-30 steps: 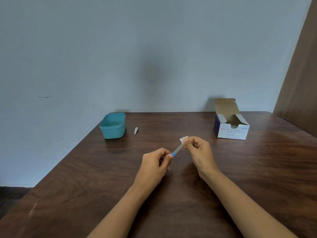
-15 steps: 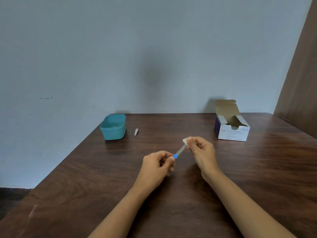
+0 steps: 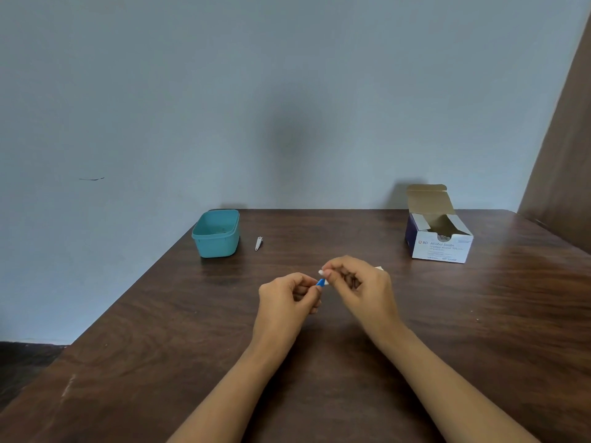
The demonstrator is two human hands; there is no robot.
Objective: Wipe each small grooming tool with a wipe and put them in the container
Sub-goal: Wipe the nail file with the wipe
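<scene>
My left hand (image 3: 289, 294) pinches the blue handle of a small nail file (image 3: 320, 282) above the middle of the wooden table (image 3: 160, 330). Right beside it, my right hand (image 3: 359, 287) pinches a white wipe (image 3: 321, 272) around the file's metal blade, which is hidden by the wipe and fingers. A small metal nail clipper (image 3: 258, 243) lies on the table at the back left. Just left of the clipper stands the teal container (image 3: 217, 233), open at the top.
An open white and purple box of alcohol swabs (image 3: 439, 238) sits at the back right. A pale scrap (image 3: 379, 268) shows behind my right hand. A blue-grey wall runs behind the table, and the table's left edge drops to a dark floor.
My right hand has slid the wipe down the blade toward the blue handle, so the two hands are now close together and the bare blade no longer shows.
</scene>
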